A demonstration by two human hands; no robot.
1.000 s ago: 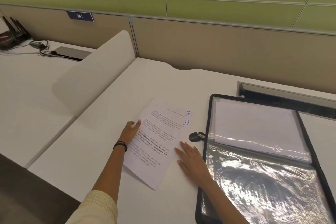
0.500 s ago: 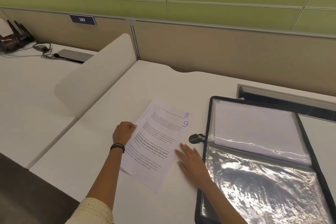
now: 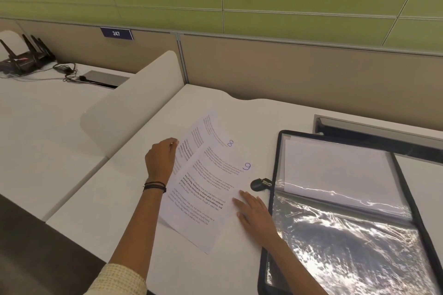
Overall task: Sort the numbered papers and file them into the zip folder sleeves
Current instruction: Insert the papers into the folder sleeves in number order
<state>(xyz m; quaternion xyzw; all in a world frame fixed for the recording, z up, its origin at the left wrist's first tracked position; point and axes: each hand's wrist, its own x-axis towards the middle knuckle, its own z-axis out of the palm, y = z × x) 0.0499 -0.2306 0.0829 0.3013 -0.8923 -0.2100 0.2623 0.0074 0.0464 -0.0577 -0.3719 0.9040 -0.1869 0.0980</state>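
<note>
Two printed sheets lie on the white desk. The sheet numbered 9 (image 3: 211, 189) is on top and flat. The sheet numbered 8 (image 3: 206, 132) sits under it, its far end lifted and curled. My left hand (image 3: 160, 160) grips the left edge of sheet 8. Flat on the right edge of sheet 9, fingers straight, rests my right hand (image 3: 254, 215). The black zip folder (image 3: 275, 175) lies open on the right, with shiny clear sleeves (image 3: 347, 235) and a white sheet (image 3: 335, 165) inside its upper sleeve.
The folder's zip pull (image 3: 261, 184) lies between the papers and the folder. A curved white divider (image 3: 129, 108) stands to the left. A router (image 3: 24, 60) and cables sit on the neighbouring desk. A cable slot (image 3: 374, 132) runs behind the folder.
My left hand has curled round the edge of sheet 8 and pulled it up and left, so 8 and 9 have fanned apart. My right hand has stayed flat on sheet 9.
</note>
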